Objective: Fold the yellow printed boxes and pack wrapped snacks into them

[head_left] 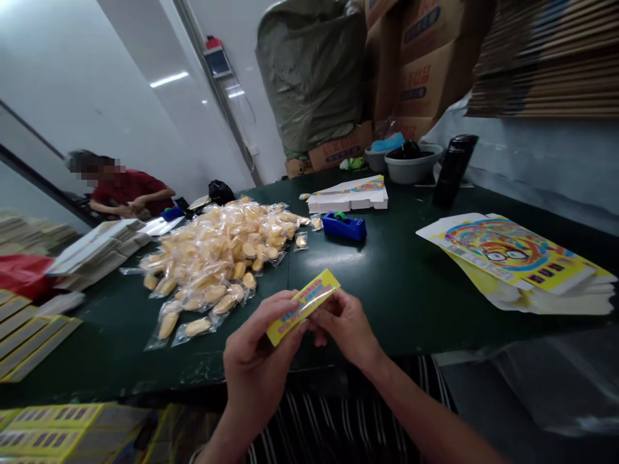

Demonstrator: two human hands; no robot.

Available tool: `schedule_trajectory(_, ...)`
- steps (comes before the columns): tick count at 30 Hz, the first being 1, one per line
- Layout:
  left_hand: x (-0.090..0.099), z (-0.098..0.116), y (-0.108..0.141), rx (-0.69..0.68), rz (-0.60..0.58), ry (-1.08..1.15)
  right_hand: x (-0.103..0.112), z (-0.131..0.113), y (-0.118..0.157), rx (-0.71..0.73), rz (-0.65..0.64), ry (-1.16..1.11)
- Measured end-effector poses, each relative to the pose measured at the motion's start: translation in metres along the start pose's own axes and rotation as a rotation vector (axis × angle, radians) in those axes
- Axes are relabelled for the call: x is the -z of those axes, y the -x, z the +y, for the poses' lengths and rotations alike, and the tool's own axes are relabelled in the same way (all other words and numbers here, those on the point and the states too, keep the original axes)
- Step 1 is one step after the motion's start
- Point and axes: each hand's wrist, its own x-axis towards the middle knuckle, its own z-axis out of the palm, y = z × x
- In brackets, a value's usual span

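Between my hands, just above the table's front edge, is a small yellow printed carton [304,308] with pink and blue lettering on the side facing me. My left hand [261,351] is wrapped round its left end, thumb along the top. At the right end, my right hand [351,328] pinches the carton with thumb and fingers; some of those fingertips are hidden behind it. Beyond them lies a heap of clear-wrapped, pale yellow oval pieces [217,248]. A blue tape dispenser [344,227] with a green-cored roll sits past the carton.
Flattened yellow printed cartons [512,254] lie at the right, near a black bottle-like object [454,169]. A white carton stack [348,194] and grey bowls [411,164] stand farther back. Finished-looking yellow boxes [53,432] are at lower left. A co-worker in a red shirt [140,190] sits across the table.
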Motion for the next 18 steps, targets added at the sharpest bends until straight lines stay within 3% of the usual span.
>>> schedule_trajectory(3,0.018,0.013,-0.017,0.177,0.074,0.067,0.034,-0.004,-0.003,0.049,0.021,0.595)
schedule_trajectory(6,0.041,0.006,-0.044,0.466,-0.006,0.216,0.076,-0.03,-0.005,0.122,0.102,0.859)
schedule_trajectory(8,0.048,-0.013,-0.059,0.711,-0.149,0.375,0.089,-0.052,-0.003,0.383,0.17,1.151)
schedule_trajectory(9,0.047,-0.024,-0.064,0.817,-0.222,0.445,0.089,-0.061,-0.002,0.537,0.12,1.239)
schedule_trajectory(11,0.037,-0.047,-0.065,0.961,-0.339,0.531,0.079,-0.07,0.003,0.833,-0.076,1.295)
schedule_trajectory(13,0.02,-0.064,-0.057,1.008,-0.417,0.539,0.065,-0.069,0.009,1.016,-0.317,1.231)
schedule_trajectory(16,-0.001,-0.082,-0.038,0.957,-0.462,0.456,0.061,-0.063,0.016,1.012,-0.523,1.1)
schedule_trajectory(18,-0.002,-0.098,-0.027,0.879,-0.434,0.334,0.077,-0.062,0.013,0.863,-0.468,1.048)
